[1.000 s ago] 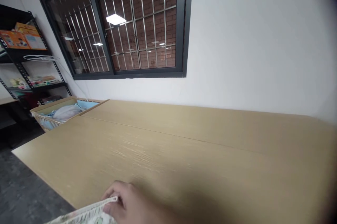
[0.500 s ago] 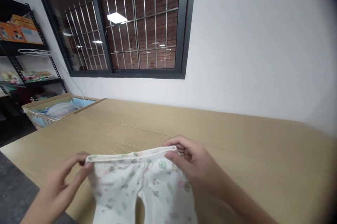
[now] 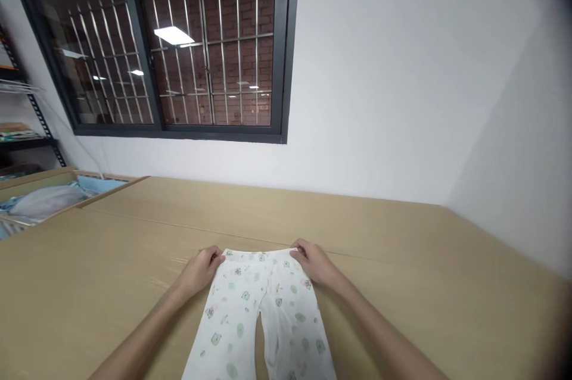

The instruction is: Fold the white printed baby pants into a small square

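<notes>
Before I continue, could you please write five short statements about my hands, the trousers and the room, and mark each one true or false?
1. The left hand holds one end of the waistband of the trousers. True.
2. The right hand is off the trousers. False: it grips the other end of the waistband.
3. The trouser legs point toward the window. False: the waistband is the end nearer the window, and the legs run toward the person.
4. Metal bars can be seen through the window. True.
5. The open box with cloth inside is at the right of the picture. False: it is at the left.
</notes>
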{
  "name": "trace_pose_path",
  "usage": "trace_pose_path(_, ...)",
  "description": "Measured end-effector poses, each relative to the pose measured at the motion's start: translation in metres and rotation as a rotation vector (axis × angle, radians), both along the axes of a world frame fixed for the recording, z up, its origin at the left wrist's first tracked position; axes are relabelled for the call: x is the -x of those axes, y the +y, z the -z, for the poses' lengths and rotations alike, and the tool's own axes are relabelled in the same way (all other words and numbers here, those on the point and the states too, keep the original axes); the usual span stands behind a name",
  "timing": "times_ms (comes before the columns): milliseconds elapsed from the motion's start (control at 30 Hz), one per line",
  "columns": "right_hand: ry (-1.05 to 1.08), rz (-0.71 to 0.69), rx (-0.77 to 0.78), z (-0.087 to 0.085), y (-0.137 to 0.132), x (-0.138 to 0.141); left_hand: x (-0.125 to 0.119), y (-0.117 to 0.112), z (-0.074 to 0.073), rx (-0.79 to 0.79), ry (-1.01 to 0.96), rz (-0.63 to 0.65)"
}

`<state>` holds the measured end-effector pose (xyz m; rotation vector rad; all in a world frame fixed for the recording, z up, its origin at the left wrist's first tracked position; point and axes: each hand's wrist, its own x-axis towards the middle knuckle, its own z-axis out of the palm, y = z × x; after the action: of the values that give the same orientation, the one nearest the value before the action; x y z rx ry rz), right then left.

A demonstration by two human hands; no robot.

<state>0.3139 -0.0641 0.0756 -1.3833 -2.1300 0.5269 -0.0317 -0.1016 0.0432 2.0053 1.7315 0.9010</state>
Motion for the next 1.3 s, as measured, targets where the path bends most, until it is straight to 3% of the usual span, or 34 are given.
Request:
trace_pose_path(167,-0.103,0.098,-0.092,0.039,0.024,0.009,-0.017,0.033,0.032,-0.091,0.041,-0.054)
trace_pose_path(367,-0.247,0.205,-0.185,0.057,0.042,0.024,-0.024,0.064,0.050,-0.087,0.057,-0.195)
trace_pose_path(700,-0.412,0.243,-0.248,0.058,0.072,0.023,-0.025,0.102,0.049,-0.033,0.169,-0.265)
trace_pose_path(900,-0.388,0.268,-0.237,0.063,0.084,0.023,-0.032,0.110,0.035,0.034,0.124,-0.301)
trace_pose_path(1033,-0.337,0.290,-0.228,0.065,0.083,0.021,-0.052,0.089,0.009,-0.047,0.129,-0.249)
trace_pose_path(1133,-0.294,0.298,-0.215,0.065,0.081,0.020,-0.089,0.048,-0.008,-0.086,0.127,-0.068)
trace_pose_path(1200,-0.263,0.296,-0.201,0.064,0.081,0.019,-0.122,0.010,-0.005,-0.045,0.124,0.090)
trace_pose_path(1300,-0.220,0.291,-0.178,0.062,0.080,0.018,-0.172,-0.046,0.025,0.132,0.073,0.351)
